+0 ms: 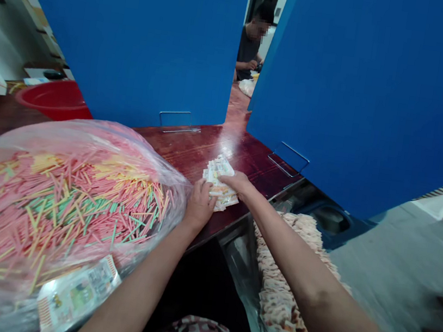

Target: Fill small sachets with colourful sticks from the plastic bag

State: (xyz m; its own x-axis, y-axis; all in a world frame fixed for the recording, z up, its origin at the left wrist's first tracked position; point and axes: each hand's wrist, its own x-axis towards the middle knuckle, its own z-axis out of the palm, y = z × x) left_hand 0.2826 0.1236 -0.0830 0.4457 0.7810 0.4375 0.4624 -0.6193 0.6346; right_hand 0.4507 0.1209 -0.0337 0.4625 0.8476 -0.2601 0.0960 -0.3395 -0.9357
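A small stack of white printed paper packets (218,179) lies on the dark red wooden table (191,148). My left hand (199,204) grips the stack's near left edge with curled fingers. From the right, my right hand (237,183) closes over the stack's near right side. Just left of my left hand sits a big clear plastic bag (55,203) full of pink, yellow and green sticks. A printed packet (77,294) lies against the bag's near edge.
Two blue divider panels (141,34) stand behind the table with a gap between them, where another person sits working. A red basin (55,99) is at far left. A bag of pinkish packets (291,285) hangs below the table's right edge.
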